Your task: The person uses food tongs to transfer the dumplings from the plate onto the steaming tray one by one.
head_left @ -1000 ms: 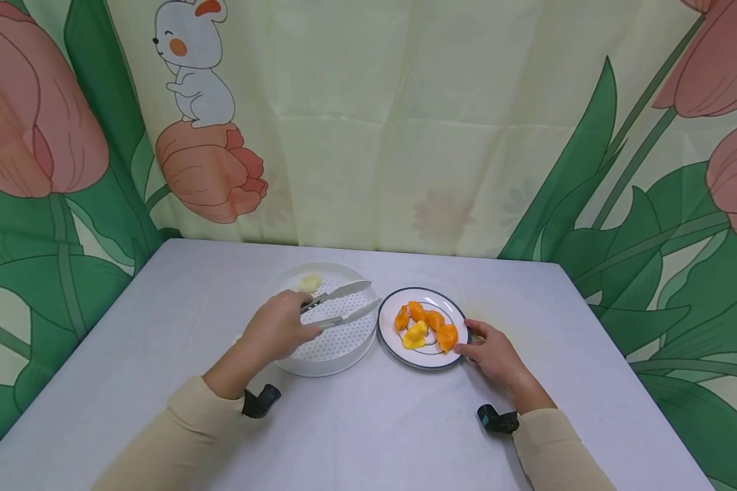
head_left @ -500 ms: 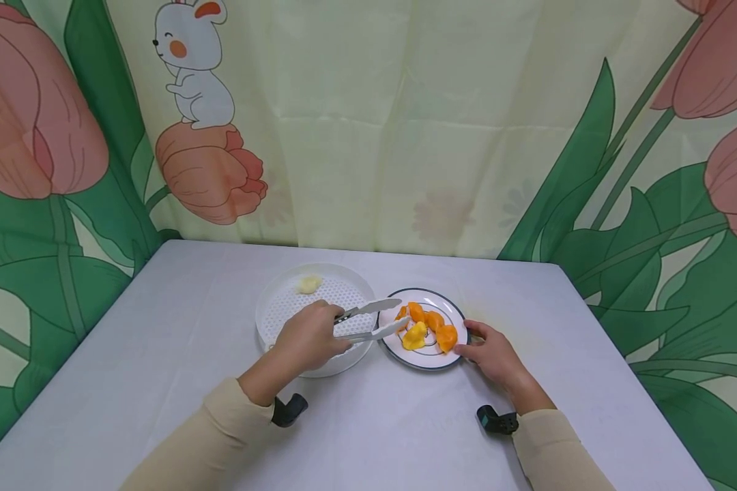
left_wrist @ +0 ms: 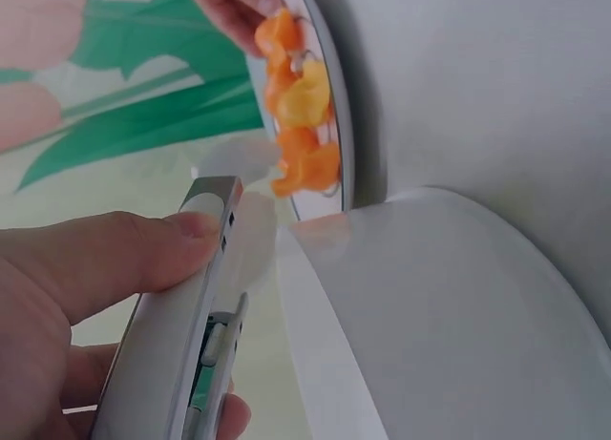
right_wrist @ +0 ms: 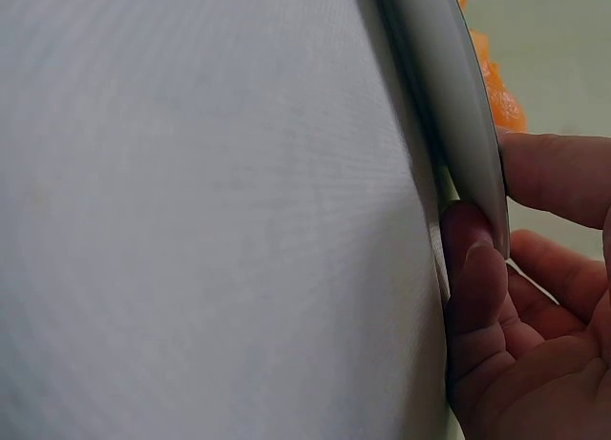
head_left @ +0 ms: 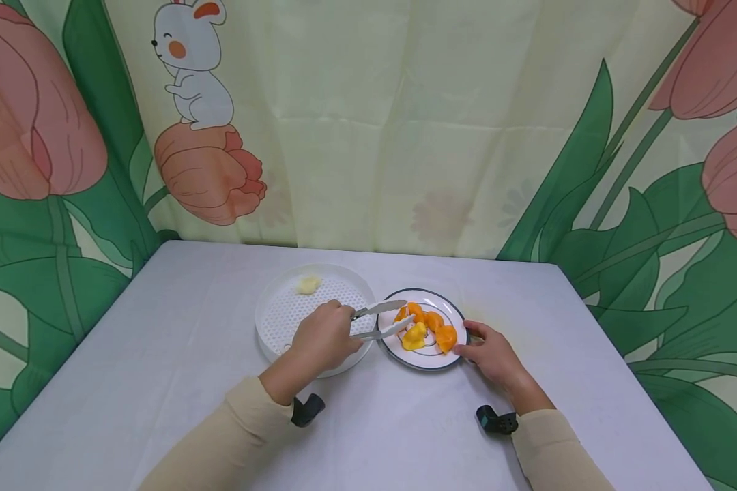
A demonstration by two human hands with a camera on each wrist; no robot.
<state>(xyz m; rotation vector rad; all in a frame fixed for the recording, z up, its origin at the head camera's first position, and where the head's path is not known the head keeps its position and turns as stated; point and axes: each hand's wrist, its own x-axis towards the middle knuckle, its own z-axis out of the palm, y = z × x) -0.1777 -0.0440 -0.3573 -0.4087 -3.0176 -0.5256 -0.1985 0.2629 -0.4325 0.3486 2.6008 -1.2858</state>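
Note:
My left hand point(head_left: 325, 339) grips metal tongs point(head_left: 381, 308), whose spread arms reach over the left side of a white, dark-rimmed plate point(head_left: 432, 296). On that plate lie several orange pieces point(head_left: 446, 337) and a yellow piece point(head_left: 414, 336), resembling cut bell pepper. In the left wrist view, the thumb presses the side of the tongs point(left_wrist: 162, 354); their tips are blurred. At the plate's right edge, my right hand point(head_left: 494, 358) pinches the rim. The right wrist view shows fingers point(right_wrist: 477, 287) under and over the plate point(right_wrist: 458, 106). Whether the tongs touch a piece, I cannot tell.
Left of the plate, close beside it, sits a round white tray point(head_left: 276, 310) with a dotted base. A pale yellow piece point(head_left: 308, 285) lies near its back. Both stand on a white-covered table point(head_left: 393, 429), with a printed curtain point(head_left: 368, 136) behind.
My left hand has moved right with the tongs, from above the round tray to over the plate's left side. The right hand stays at the plate's rim.

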